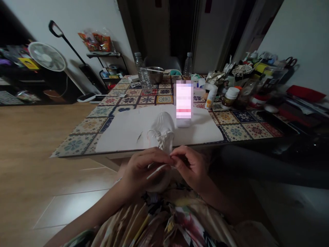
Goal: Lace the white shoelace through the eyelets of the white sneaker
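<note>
A white lace-up shoe [162, 125] points away from me, its toe over a white sheet [123, 132] at the table's near edge. Its laces [163, 140] are threaded across the front. Above the shoe's rear part, my left hand [149, 166] and my right hand [189, 164] meet at the fingertips. Both are closed in a pinch, and whatever lies between the fingers is too small to make out. Below my left fingers shows a pale strip [157, 171]. A rounded white part [159, 185] near my lap is partly covered by my hands.
A phone with a lit, blurred screen [183, 99] stands on the sheet. Plastic bottles [144, 75], a metal bowl [155, 75], a white jar [230, 97] and clutter line the back and right of the patterned table [79, 142]. A fan [47, 56] stands left.
</note>
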The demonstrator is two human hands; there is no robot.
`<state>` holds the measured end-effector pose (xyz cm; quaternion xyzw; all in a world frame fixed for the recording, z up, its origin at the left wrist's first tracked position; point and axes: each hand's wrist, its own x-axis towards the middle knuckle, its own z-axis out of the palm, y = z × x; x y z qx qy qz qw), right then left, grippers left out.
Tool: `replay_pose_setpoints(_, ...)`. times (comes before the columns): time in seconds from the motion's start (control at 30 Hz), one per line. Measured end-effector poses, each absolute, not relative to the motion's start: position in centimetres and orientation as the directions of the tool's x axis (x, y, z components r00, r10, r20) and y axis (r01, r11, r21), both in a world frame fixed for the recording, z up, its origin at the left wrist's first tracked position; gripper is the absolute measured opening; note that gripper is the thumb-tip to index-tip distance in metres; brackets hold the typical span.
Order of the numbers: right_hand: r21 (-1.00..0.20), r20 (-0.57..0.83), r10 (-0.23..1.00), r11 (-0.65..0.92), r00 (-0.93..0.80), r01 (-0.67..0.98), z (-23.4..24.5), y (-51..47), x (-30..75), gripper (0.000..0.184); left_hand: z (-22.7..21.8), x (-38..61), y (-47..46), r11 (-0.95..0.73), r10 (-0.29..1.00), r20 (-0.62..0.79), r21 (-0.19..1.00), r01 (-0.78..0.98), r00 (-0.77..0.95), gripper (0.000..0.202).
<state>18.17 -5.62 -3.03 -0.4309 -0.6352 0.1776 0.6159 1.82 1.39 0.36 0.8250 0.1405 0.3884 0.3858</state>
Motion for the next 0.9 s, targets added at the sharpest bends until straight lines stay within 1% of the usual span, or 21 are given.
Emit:
replay_pose_setpoints(0.07,-0.704,0.669,0.742,0.612,0.048,0.360,-2.8,-5.6,18.5,0.014,0.4,1.8,1.4,-0.714,0.526,0.583,0.699,-0.051,0.619,0.013)
replay_pose_setpoints(0.13,-0.666,0.692,0.722,0.640,-0.001,0.384,-2.6,-5.5,18.7,0.015,0.2,1.7,1.5,-0.733,0.538,0.592,0.680,-0.014,0.599,0.012)
replay_pose_setpoints(0.2,-0.637,0.708,0.706,0.650,-0.019,0.415,-2.8,-5.3,18.8,0.013,0.0,1.5,1.5,-0.705,0.572,0.558,0.709,0.013,0.602,0.012)
replay_pose_setpoints(0.27,-0.577,0.749,0.662,0.665,-0.018,0.474,-3.2,-5.1,18.8,0.013,-0.3,1.4,1.4,-0.638,0.622,0.503,0.770,0.017,0.600,0.011)
replay_pose_setpoints(0.33,-0.461,0.816,0.578,0.687,-0.036,0.562,-3.9,-4.8,19.0,0.018,-0.5,1.5,1.2,-0.555,0.687,0.443,0.832,0.021,0.576,0.007)
replay_pose_setpoints(0.43,-0.208,0.887,0.434,0.682,-0.158,0.701,-4.8,-4.6,19.5,0.026,-0.6,1.9,0.9,-0.433,0.775,0.357,0.901,0.027,0.522,0.008)
replay_pose_setpoints(0.5,-0.069,0.890,0.384,0.645,-0.245,0.761,-5.0,-4.6,19.8,0.024,-0.6,2.2,0.9,-0.367,0.814,0.308,0.930,0.026,0.492,0.012)
replay_pose_setpoints(0.57,0.008,0.884,0.366,0.609,-0.291,0.793,-4.9,-4.6,19.8,0.021,-0.6,2.2,0.9,-0.320,0.837,0.269,0.947,0.027,0.477,0.013)
replay_pose_setpoints(0.7,0.054,0.879,0.355,0.587,-0.317,0.808,-4.4,-4.7,19.5,0.015,-1.1,1.8,1.2,-0.278,0.859,0.230,0.960,0.040,0.458,0.016)
replay_pose_setpoints(0.8,0.038,0.881,0.360,0.593,-0.307,0.804,-4.1,-5.0,19.1,0.016,-1.4,1.7,1.4,-0.245,0.858,0.213,0.969,0.009,0.468,0.016)
replay_pose_setpoints(0.83,-0.005,0.885,0.370,0.613,-0.282,0.790,-4.0,-5.0,19.0,0.017,-1.5,1.7,1.4,-0.227,0.853,0.207,0.974,-0.017,0.480,0.016)
replay_pose_setpoints(0.87,-0.074,0.893,0.383,0.645,-0.238,0.760,-3.9,-5.1,18.9,0.017,-1.5,1.8,1.6,-0.203,0.847,0.202,0.978,-0.052,0.492,0.017)
replay_pose_setpoints(0.9,-0.172,0.898,0.405,0.683,-0.173,0.710,-3.8,-5.0,18.8,0.016,-1.5,2.0,1.7,-0.170,0.843,0.197,0.980,-0.100,0.501,0.017)
